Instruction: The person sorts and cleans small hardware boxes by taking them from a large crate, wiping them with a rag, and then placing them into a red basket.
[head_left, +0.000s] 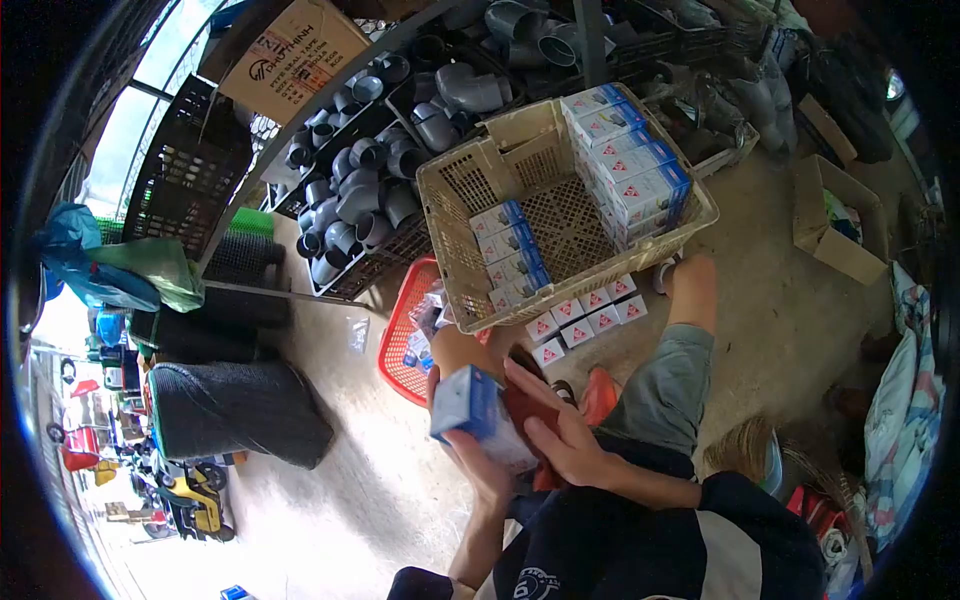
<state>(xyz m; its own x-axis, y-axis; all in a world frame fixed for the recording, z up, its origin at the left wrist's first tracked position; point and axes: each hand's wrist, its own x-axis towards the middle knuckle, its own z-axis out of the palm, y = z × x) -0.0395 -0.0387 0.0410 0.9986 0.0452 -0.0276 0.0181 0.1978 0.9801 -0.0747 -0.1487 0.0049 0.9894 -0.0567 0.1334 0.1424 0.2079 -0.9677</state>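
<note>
A blue and white carton box (455, 405) is in my left hand (478, 468), held tilted above my lap with the fingers wrapped round it. My right hand (568, 442) presses a dark red cloth (530, 408) against the box's right side. Part of the cloth is hidden behind the fingers. Beyond my hands stands a beige plastic crate (590, 287), with similar boxes (640, 190) stacked along its right side and a shorter row (510, 255) on its left. Several more small boxes (575, 333) sit on the floor in front of the crate.
A red plastic basket (398, 345) with small packets stands left of the crate. Grey pipe elbows (360, 190) fill racks behind. A dark mesh roll (240, 410) lies to the left. An open cardboard box (840, 220) and a straw broom (740, 445) are at the right.
</note>
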